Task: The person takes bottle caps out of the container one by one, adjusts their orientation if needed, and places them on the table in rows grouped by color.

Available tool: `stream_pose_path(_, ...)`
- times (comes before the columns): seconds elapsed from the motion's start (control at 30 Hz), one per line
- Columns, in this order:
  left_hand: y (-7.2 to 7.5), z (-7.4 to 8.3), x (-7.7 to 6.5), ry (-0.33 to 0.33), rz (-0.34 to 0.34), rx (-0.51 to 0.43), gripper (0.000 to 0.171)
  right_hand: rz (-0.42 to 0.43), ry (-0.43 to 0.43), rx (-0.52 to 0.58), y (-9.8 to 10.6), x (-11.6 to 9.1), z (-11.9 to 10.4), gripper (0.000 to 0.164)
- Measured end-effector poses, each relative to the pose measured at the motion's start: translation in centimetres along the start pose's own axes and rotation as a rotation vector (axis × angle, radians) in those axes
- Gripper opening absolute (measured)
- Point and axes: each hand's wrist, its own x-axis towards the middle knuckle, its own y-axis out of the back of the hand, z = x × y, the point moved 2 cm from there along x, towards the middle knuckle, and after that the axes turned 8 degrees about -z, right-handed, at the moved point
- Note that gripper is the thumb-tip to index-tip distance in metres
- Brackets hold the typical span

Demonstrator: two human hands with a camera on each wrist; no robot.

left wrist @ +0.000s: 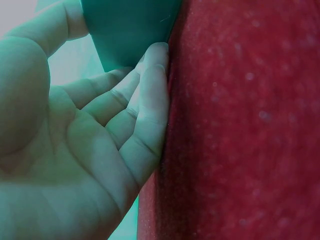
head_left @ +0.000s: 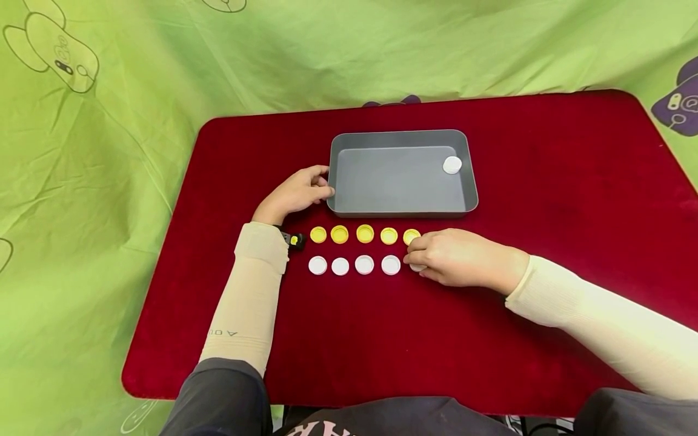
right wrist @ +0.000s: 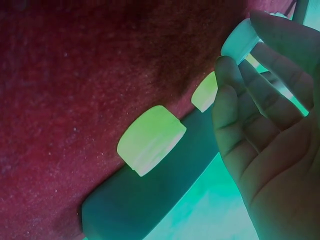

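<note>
A grey rectangular tray (head_left: pixel 400 214) sits on the red tabletop, and my left hand (head_left: pixel 299 191) holds its left wall with the thumb at the rim. In the left wrist view, the fingers (left wrist: pixel 152 95) curl beside the tray's corner (left wrist: pixel 132 35). My right hand (head_left: pixel 463 257) pinches a white bottle cap (right wrist: pixel 240 41) at the right end of the white row; the hand partly hides it in the head view. Just above these fingers lies a yellow cap (head_left: pixel 411 235), partly covered. Inside the tray, near its right wall, is a white round cap (head_left: pixel 452 165).
Several yellow caps (head_left: pixel 365 234) lie in a row before the tray. A parallel row of several white caps (head_left: pixel 364 264) is nearer the person. The red cloth-covered table (head_left: pixel 551 175) has rounded corners, with a green curtain (head_left: pixel 338 54) behind it.
</note>
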Motion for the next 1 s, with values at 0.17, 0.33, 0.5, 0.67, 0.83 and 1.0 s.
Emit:
stream_pose_path(0.17, 0.04, 0.00, 0.05, 0.005, 0.003, 0.009, 0.056, -0.016, -0.004, -0.011, -0.11, -0.01, 0.03, 0.023)
stream_pose_path(0.33, 0.03, 0.00, 0.06, 0.008, 0.003, 0.011, 0.056, -0.014, -0.004, -0.004, -0.17, -0.02, 0.03, 0.023)
stream_pose_path(0.5, 0.00, 0.12, 0.03, 0.003, 0.005, 0.012, 0.055, -0.009, -0.008, -0.003, -0.16, -0.07, 0.02, 0.024)
stream_pose_path(0.67, 0.00, 0.03, 0.05, 0.013, 0.003, 0.001, 0.056, -0.014, -0.012, -0.004, -0.25, -0.04, 0.06, 0.024)
stream_pose_path(0.83, -0.03, 0.10, 0.02, 0.018, -0.008, -0.013, 0.057, -0.032, -0.016, -0.005, -0.24, -0.08, 0.05, 0.027)
stream_pose_path(1.0, -0.04, 0.20, -0.01, 0.021, -0.006, -0.013, 0.055, -0.042, -0.010, -0.009, -0.01, -0.16, 0.08, 0.029)
